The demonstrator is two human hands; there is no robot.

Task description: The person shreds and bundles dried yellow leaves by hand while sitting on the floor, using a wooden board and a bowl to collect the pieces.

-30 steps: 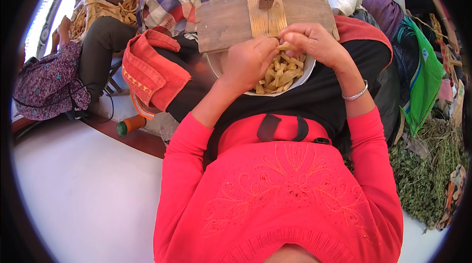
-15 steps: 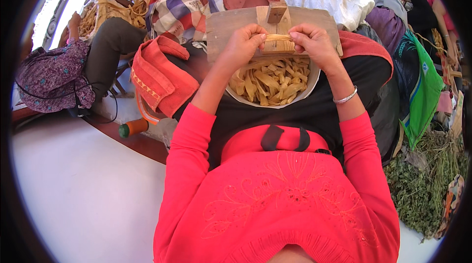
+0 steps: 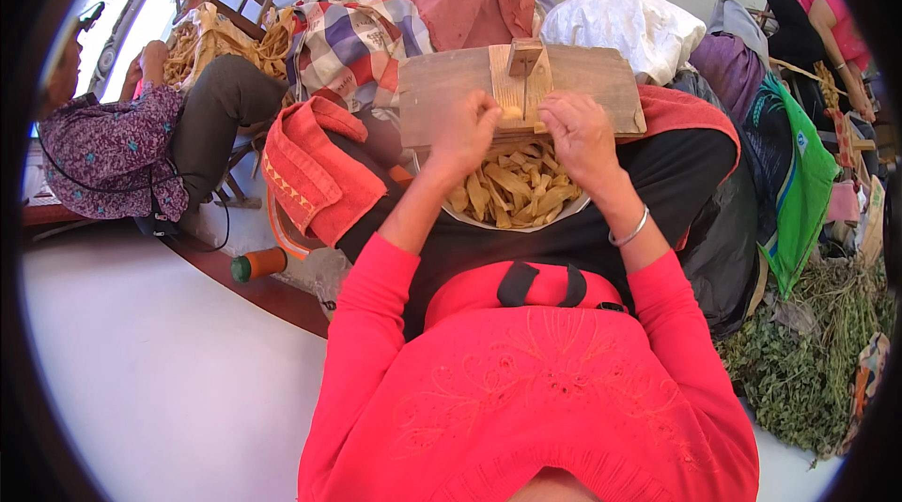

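Head view: A worker's left hand (image 3: 473,128) and right hand (image 3: 579,134), fingers bunched, work at a wooden board (image 3: 603,93) above a bowl (image 3: 528,224) of yellowish strips (image 3: 512,185); blur hides any grip. A white sack (image 3: 625,28), checked cloth (image 3: 362,37) and leafy plants (image 3: 799,361) crowd the room.

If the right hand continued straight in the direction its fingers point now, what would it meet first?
Probably the right hand would meet the thin upright piece below the small wooden block; depth is unclear, so the board might come first.
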